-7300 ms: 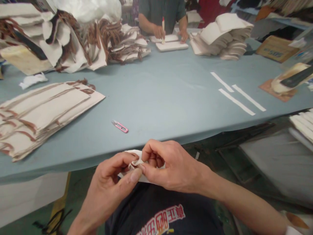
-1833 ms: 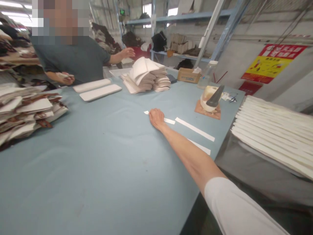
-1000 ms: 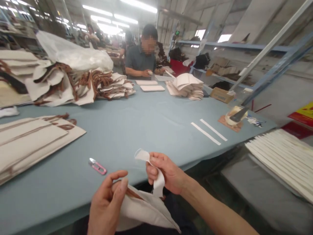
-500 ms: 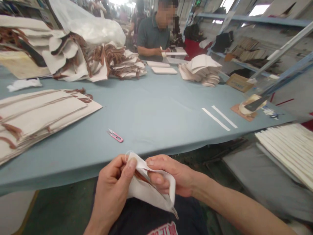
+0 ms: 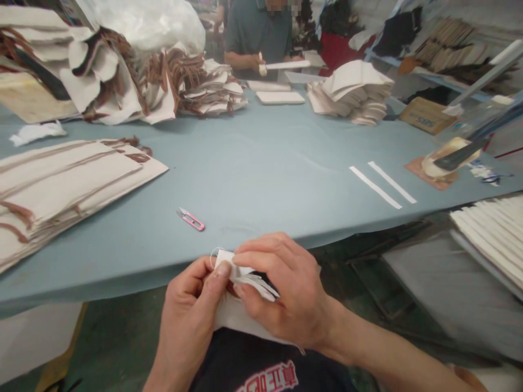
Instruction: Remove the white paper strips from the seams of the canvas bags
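Note:
A folded white fabric piece (image 5: pixel 241 319) with a brown inner side is held close to my body, just off the table's front edge. My left hand (image 5: pixel 195 299) pinches its upper left corner between thumb and fingers; a thin white thread loops out beside that corner. Over the top edge lies my right hand (image 5: pixel 281 288), its thumb and fingers gripping the fabric from the right and hiding part of it. Beyond my hands, pink thread snips (image 5: pixel 191 219) rest on the blue-green tabletop (image 5: pixel 261 179).
Stacked white pieces with brown straps (image 5: pixel 73 185) lie at left, under a larger heap (image 5: pixel 122 81) behind. Two white strips (image 5: pixel 376 187) and a glue container with a brush (image 5: pixel 445 158) are at right. A person (image 5: pixel 257 38) works across the table, near another white stack (image 5: pixel 351 90).
My right hand has come out of the fabric's fold and now grips over its top, nearer my left hand. The view has tipped down slightly.

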`<action>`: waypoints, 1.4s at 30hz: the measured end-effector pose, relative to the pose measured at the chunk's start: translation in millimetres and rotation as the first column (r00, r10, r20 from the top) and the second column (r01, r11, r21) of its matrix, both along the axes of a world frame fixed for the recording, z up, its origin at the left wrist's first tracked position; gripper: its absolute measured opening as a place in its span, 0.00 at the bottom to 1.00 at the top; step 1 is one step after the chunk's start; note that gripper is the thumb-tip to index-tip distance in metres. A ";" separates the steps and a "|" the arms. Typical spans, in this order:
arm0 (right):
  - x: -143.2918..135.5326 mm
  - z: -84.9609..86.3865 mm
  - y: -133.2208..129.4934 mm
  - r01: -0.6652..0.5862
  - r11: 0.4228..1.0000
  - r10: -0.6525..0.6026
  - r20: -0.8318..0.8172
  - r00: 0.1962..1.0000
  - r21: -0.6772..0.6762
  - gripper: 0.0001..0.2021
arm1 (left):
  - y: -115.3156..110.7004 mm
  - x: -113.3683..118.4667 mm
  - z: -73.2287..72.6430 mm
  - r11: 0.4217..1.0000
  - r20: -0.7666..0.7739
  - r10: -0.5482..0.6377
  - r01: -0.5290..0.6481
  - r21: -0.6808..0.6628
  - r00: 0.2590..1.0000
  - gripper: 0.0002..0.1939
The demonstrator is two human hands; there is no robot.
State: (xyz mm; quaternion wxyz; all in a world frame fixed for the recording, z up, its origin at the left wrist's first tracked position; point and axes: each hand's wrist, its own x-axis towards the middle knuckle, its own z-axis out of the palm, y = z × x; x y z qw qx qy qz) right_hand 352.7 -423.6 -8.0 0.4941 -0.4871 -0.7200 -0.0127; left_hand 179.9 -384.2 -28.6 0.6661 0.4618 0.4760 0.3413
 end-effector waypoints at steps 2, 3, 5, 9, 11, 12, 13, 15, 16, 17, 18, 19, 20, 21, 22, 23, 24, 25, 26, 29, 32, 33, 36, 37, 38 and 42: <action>-8.3 -2.4 0.5 0.000 0.999 0.000 -0.004 1.000 -0.050 0.06 | 0.0 2.8 -3.8 0.998 -0.011 0.033 -0.032 0.046 0.999 0.27; -11.3 -4.4 0.8 0.005 0.997 -0.007 -0.024 1.000 -0.082 0.06 | -0.8 4.5 -4.5 0.997 -0.014 0.053 -0.052 0.060 0.999 0.27; -14.8 -9.0 1.2 0.006 0.991 -0.018 -0.087 0.996 -0.132 0.07 | -3.2 7.6 -4.2 0.994 -0.018 0.076 -0.074 0.076 0.997 0.26; -15.1 -16.2 -0.6 -0.008 0.987 -0.023 -0.187 0.982 -0.163 0.08 | -5.4 8.4 -2.9 0.986 -0.085 0.048 -0.034 0.165 0.995 0.25; -14.3 -18.5 -2.2 -0.012 0.984 -0.029 -0.225 0.974 -0.178 0.07 | -4.2 6.8 -2.9 0.971 -0.149 0.051 -0.014 0.237 0.987 0.26; -14.1 -19.5 -2.9 -0.015 0.981 -0.034 -0.248 0.968 -0.194 0.07 | -3.5 6.2 -2.9 0.965 -0.178 0.053 -0.004 0.264 0.983 0.27; -14.0 -20.6 -3.5 -0.018 0.976 -0.043 -0.275 0.960 -0.215 0.07 | -3.0 5.8 -3.0 0.960 -0.200 0.042 0.017 0.281 0.979 0.28; -14.2 -22.8 -3.9 -0.019 0.961 -0.079 -0.343 0.936 -0.275 0.05 | -2.8 5.8 -3.7 0.954 -0.210 0.003 0.059 0.293 0.978 0.29; -14.7 -23.9 -3.9 -0.019 0.952 -0.104 -0.381 0.918 -0.307 0.04 | -3.1 6.1 -4.5 0.954 -0.196 -0.015 0.073 0.290 0.980 0.30; -15.3 -24.9 -3.6 -0.021 0.940 -0.133 -0.421 0.897 -0.341 0.03 | -3.7 6.2 -5.5 0.958 -0.177 -0.029 0.077 0.275 0.984 0.30; -16.2 -26.0 -3.2 -0.029 0.925 -0.162 -0.462 0.872 -0.379 0.03 | -4.4 6.2 -6.7 0.965 -0.159 -0.036 0.075 0.253 0.987 0.30; -17.4 -27.1 -2.6 -0.048 0.908 -0.188 -0.505 0.842 -0.417 0.04 | -5.1 5.9 -8.0 0.972 -0.141 -0.037 0.069 0.225 0.989 0.28; -18.8 -28.4 -1.8 -0.075 0.888 -0.214 -0.552 0.806 -0.454 0.04 | -5.9 5.2 -9.0 0.978 -0.125 -0.041 0.066 0.196 0.991 0.26; -20.3 -29.9 -0.8 -0.110 0.866 -0.242 -0.600 0.763 -0.489 0.05 | -6.8 4.4 -9.5 0.983 -0.107 -0.056 0.074 0.170 0.993 0.22; -21.8 -31.9 0.5 -0.148 0.844 -0.270 -0.647 0.713 -0.515 0.07 | -7.9 3.3 -9.4 0.985 -0.089 -0.072 0.084 0.151 0.993 0.19; -23.3 -34.5 2.1 -0.185 0.828 -0.296 -0.693 0.657 -0.529 0.09 | -9.4 2.2 -8.5 0.987 -0.077 -0.078 0.088 0.137 0.994 0.17; -24.6 -37.9 3.8 -0.221 0.817 -0.316 -0.735 0.601 -0.532 0.11 | -11.3 0.9 -7.1 0.988 -0.078 -0.073 0.082 0.127 0.994 0.17; -25.9 -42.1 5.4 -0.254 0.810 -0.330 -0.769 0.547 -0.529 0.13 | -13.4 -0.8 -5.5 0.990 -0.096 -0.056 0.068 0.125 0.994 0.17; -27.3 -47.3 6.7 -0.285 0.803 -0.341 -0.796 0.501 -0.523 0.14 | -15.8 -2.9 -4.2 0.991 -0.127 -0.030 0.047 0.129 0.991 0.15; -33.0 -67.2 5.8 -0.384 0.757 -0.372 -0.831 0.413 -0.529 0.17 | -22.6 -15.1 -6.5 0.992 -0.209 0.037 -0.010 0.129 0.977 0.12; -43.7 -89.4 -3.0 -0.499 0.657 -0.434 -0.825 0.361 -0.565 0.21 | -28.8 -35.2 -21.0 0.999 -0.237 -0.004 0.015 0.045 0.972 0.15; -48.0 -96.2 -6.7 -0.532 0.624 -0.458 -0.820 0.344 -0.572 0.23 | -31.2 -42.2 -27.1 1.000 -0.235 -0.025 0.024 -0.004 0.972 0.17; -59.7 -111.8 -15.1 -0.585 0.563 -0.503 -0.804 0.318 -0.584 0.28 | -39.4 -58.8 -42.0 0.989 -0.253 -0.020 -0.017 -0.144 0.967 0.25; -61.9 -114.8 -16.1 -0.593 0.553 -0.504 -0.801 0.323 -0.586 0.29 | -42.0 -62.5 -44.7 0.986 -0.277 0.001 -0.047 -0.160 0.961 0.27; -62.6 -116.2 -16.2 -0.598 0.546 -0.500 -0.801 0.330 -0.587 0.30 | -44.1 -65.3 -46.1 0.984 -0.303 0.021 -0.073 -0.160 0.953 0.29; -49.1 -100.2 -11.7 -0.571 0.564 -0.448 -0.802 0.395 -0.596 0.26 | -43.9 -70.7 -43.0 0.994 -0.346 0.042 -0.073 -0.078 0.937 0.27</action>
